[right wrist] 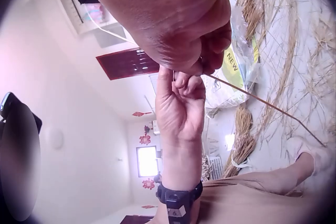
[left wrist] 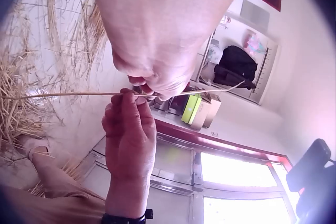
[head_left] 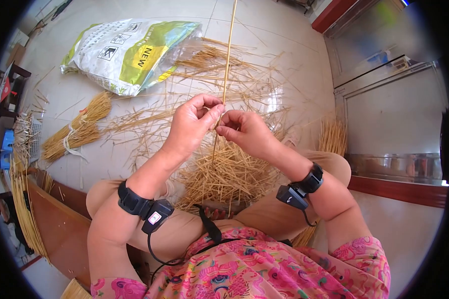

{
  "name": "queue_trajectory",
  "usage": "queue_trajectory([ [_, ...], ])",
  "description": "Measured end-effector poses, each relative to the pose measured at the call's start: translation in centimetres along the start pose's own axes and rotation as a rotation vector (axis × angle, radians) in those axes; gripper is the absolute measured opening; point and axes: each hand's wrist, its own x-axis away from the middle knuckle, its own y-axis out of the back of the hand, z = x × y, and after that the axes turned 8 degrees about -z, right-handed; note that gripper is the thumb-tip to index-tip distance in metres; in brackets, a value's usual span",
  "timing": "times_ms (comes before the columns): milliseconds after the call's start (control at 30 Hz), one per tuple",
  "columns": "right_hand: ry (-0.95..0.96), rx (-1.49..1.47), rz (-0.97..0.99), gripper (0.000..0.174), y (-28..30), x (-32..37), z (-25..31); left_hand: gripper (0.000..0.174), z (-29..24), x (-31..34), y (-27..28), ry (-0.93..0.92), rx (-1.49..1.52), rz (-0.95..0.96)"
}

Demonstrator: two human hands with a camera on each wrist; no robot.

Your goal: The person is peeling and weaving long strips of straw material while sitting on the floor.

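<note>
A long, thin straw stalk (head_left: 228, 55) stretches away from the person, with a darker, thinner lower part dropping toward the lap. My left hand (head_left: 192, 122) pinches it between thumb and fingertips. Right beside it, my right hand (head_left: 249, 132) pinches the stalk slightly lower, the two sets of fingertips almost together. In the left wrist view the stalk (left wrist: 68, 94) runs through both hands. The right wrist view has its darker end (right wrist: 262, 100) bent near the tip. Below the hands lies a heap of cut straw (head_left: 229, 174) between the legs.
A printed plastic bag (head_left: 110, 55) lies on the tiled floor, with loose straw (head_left: 204, 57) spilling by its mouth. A tied straw bundle (head_left: 85, 122) is at left, near a wooden board (head_left: 60, 219). Another bundle (head_left: 333, 137) leans by the metal-framed door (head_left: 389, 114).
</note>
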Motion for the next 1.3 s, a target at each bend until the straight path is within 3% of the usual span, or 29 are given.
queue_trajectory([
  [200, 0.044, 0.122, -0.079, 0.016, 0.7, 0.5, 2.2, 0.01, 0.6, 0.2, -0.5, -0.006, 0.084, -0.005],
  [300, 0.053, -0.042, -0.19, 0.016, 1.4, -0.3, 1.5, 0.009, 0.7, 0.3, -0.4, -0.014, 0.058, 0.008],
  [433, 0.082, -0.312, -0.18, 0.01, 2.1, -0.1, 2.3, 0.007, 0.6, 0.8, -0.6, -0.015, 0.048, 0.048],
  [1033, 0.033, -0.325, -0.155, 0.006, 1.6, 0.1, 2.4, 0.004, 0.5, 1.4, -0.9, -0.053, -0.038, 0.044],
  [1300, 0.088, -0.313, -0.237, 0.004, 0.8, 0.2, 1.6, 0.004, 0.6, 1.5, -1.1, -0.1, -0.065, 0.04],
])
